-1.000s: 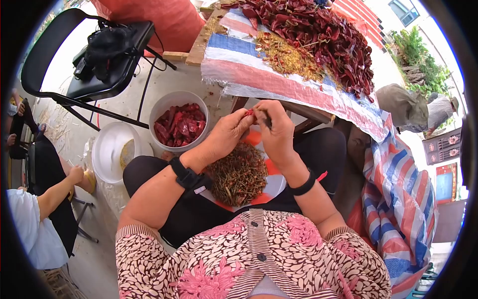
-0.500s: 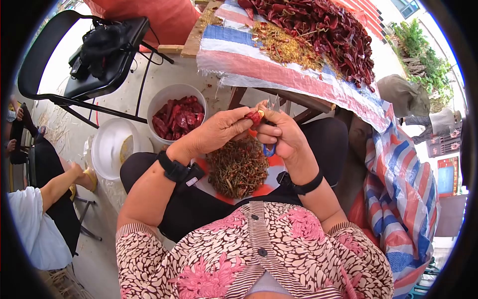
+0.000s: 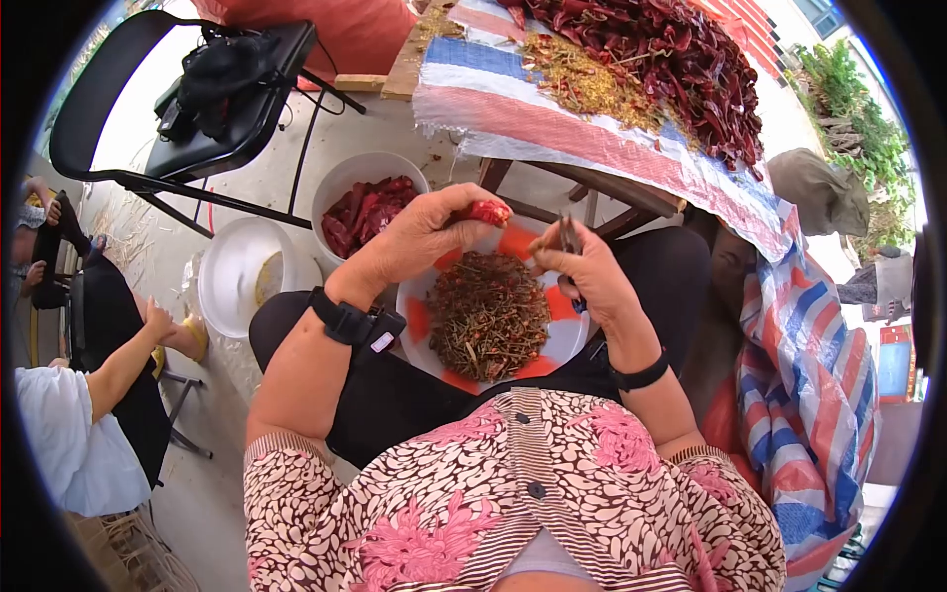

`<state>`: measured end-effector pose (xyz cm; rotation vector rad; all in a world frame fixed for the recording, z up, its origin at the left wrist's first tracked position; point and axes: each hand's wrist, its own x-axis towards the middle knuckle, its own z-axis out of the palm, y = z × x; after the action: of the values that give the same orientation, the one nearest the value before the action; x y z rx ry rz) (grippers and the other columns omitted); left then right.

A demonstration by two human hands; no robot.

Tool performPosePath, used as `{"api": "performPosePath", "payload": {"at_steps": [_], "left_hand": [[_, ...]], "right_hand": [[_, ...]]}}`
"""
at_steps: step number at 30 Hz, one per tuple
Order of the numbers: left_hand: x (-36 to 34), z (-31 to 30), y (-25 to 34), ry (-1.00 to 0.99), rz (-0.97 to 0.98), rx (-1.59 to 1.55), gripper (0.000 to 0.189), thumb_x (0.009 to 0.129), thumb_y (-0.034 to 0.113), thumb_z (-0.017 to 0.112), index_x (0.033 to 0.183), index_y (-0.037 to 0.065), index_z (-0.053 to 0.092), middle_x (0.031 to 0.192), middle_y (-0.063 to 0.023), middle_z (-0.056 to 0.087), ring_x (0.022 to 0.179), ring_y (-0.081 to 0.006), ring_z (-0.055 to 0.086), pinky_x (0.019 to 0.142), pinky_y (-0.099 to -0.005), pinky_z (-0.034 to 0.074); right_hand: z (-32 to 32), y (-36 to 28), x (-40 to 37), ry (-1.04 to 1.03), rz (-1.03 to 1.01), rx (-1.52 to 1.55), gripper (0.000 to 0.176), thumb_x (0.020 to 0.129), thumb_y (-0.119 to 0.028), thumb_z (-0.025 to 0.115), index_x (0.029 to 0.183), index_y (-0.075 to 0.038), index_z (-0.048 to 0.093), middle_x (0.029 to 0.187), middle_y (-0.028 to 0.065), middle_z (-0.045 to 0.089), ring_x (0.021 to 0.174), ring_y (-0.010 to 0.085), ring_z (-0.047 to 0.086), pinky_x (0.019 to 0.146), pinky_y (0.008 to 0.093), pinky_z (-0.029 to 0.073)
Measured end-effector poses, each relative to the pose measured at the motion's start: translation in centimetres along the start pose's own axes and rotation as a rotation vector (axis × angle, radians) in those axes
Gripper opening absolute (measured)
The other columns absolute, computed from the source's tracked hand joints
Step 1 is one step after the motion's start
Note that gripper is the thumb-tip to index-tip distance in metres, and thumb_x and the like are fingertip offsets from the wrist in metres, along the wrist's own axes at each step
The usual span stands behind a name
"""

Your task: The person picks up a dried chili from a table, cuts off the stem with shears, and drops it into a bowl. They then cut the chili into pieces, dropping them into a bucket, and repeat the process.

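Observation:
My left hand (image 3: 419,235) pinches a dried red chili pepper (image 3: 487,211) between thumb and fingers, its cut-looking end facing right. A short way to the right, my right hand (image 3: 595,274) is closed on a pair of scissors (image 3: 568,235) with blue handles, blades pointing up and away. A small brownish bit shows at its thumb tip, too small to name. Below both hands, a red-and-white basin (image 3: 566,340) rests on my lap. It holds a heap of chili stems and scraps (image 3: 488,321).
A white bucket (image 3: 322,202) of red chilies and a pale plastic tub (image 3: 219,286) stand to the left. Beyond them is a black folding chair (image 3: 148,158). A striped tarp (image 3: 552,133) with piled chilies and seeds covers the table ahead. Another person (image 3: 64,434) sits at left.
My hands have moved apart from each other. The chili stays in my left hand, while the scissors moved right and down with my right hand. More of the basin shows.

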<state>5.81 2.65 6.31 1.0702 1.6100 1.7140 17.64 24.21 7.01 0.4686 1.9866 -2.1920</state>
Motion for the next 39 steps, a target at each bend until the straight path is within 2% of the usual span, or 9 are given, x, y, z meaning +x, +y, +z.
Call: {"api": "performPosePath", "payload": {"at_steps": [6,8,11,14,16,25,32,36,39], "left_hand": [[0.4,-1.1,-0.1,0.162,-0.022,0.229,0.026,0.086,0.009,0.065,0.111,0.003,0.06,0.102,-0.003,0.061,0.098,-0.0113,0.056,0.088,-0.0259,0.045],[0.4,-2.2,-0.3,0.248,-0.012,0.504,0.032,0.079,0.004,0.066,0.11,0.002,0.059,0.101,-0.0082,0.062,0.096,-0.0179,0.059,0.086,-0.0281,0.045],[0.4,-4.7,-3.2,0.383,0.014,0.953,0.035,0.071,0.004,0.07,0.105,0.007,0.061,0.098,-0.0145,0.061,0.095,-0.0356,0.056,0.084,-0.0419,0.045],[0.1,-6.0,-4.8,0.399,-0.198,1.179,0.054,0.068,0.008,0.074,0.118,0.012,0.056,0.109,-0.0124,0.058,0.104,-0.0349,0.051,0.089,-0.0444,0.043],[-0.3,-5.8,-5.2,0.426,-0.305,1.287,0.065,0.066,0.01,0.076,0.126,0.014,0.051,0.114,-0.0121,0.056,0.109,-0.0349,0.048,0.091,-0.0461,0.042],[0.1,-4.5,-6.3,-0.133,-0.549,1.12,0.063,0.073,0.024,0.073,0.13,0.013,0.048,0.117,-0.019,0.055,0.109,-0.038,0.052,0.093,-0.0484,0.042],[0.3,-4.5,-6.9,-0.215,-0.566,1.04,0.058,0.076,0.022,0.07,0.127,0.01,0.048,0.114,-0.0231,0.055,0.107,-0.0405,0.055,0.091,-0.0495,0.043],[0.4,-4.1,-6.2,-0.212,-0.572,1.062,0.055,0.077,0.021,0.069,0.126,0.009,0.048,0.113,-0.0234,0.055,0.105,-0.0408,0.056,0.089,-0.0477,0.045],[0.8,-3.8,-5.6,-0.193,-0.517,1.046,0.052,0.078,0.019,0.067,0.125,0.007,0.049,0.113,-0.0223,0.056,0.104,-0.04,0.057,0.088,-0.045,0.046]], "right_hand": [[0.1,2.6,0.1,-0.153,0.039,-0.511,0.016,0.089,-0.01,0.058,0.103,-0.004,0.06,0.086,0.0021,0.061,0.063,0.0104,0.062,0.057,0.0242,0.047],[-0.6,3.3,0.2,-0.192,0.031,-0.413,0.019,0.092,-0.016,0.056,0.106,-0.003,0.056,0.086,0.007,0.062,0.059,0.0137,0.062,0.057,0.0278,0.048],[-1.5,-1.5,-1.6,-0.071,0.043,-0.535,0.022,0.093,-0.026,0.054,0.106,-0.007,0.058,0.085,0.0096,0.064,0.059,0.0169,0.063,0.059,0.0313,0.048],[-7.1,-1.7,-0.2,0.234,-0.249,-0.811,0.02,0.092,-0.023,0.058,0.104,-0.006,0.061,0.085,0.0072,0.064,0.077,0.0161,0.064,0.072,0.0291,0.049],[-11.3,-4.5,0.1,0.414,-0.307,-0.996,0.025,0.089,-0.029,0.055,0.103,-0.01,0.063,0.094,0.014,0.066,0.093,0.0336,0.063,0.08,0.0407,0.048],[-30.8,-8.4,8.6,1.158,-0.076,-1.303,0.022,0.081,-0.019,0.064,0.102,-0.013,0.066,0.097,0.0151,0.067,0.093,0.0328,0.063,0.08,0.043,0.048],[-32.7,-7.4,10.8,0.934,-0.082,-1.577,0.025,0.082,-0.02,0.065,0.107,-0.019,0.06,0.107,0.0091,0.06,0.101,0.0304,0.059,0.081,0.0456,0.048],[-33.7,-7.0,10.4,1.074,-0.278,-1.373,0.026,0.082,-0.021,0.065,0.107,-0.017,0.058,0.103,0.0093,0.062,0.099,0.0317,0.06,0.079,0.0446,0.048],[-33.7,-8.1,9.9,1.067,-0.523,-1.015,0.019,0.081,-0.019,0.067,0.097,-0.012,0.062,0.085,0.0085,0.063,0.077,0.0256,0.061,0.068,0.0383,0.049]]}}
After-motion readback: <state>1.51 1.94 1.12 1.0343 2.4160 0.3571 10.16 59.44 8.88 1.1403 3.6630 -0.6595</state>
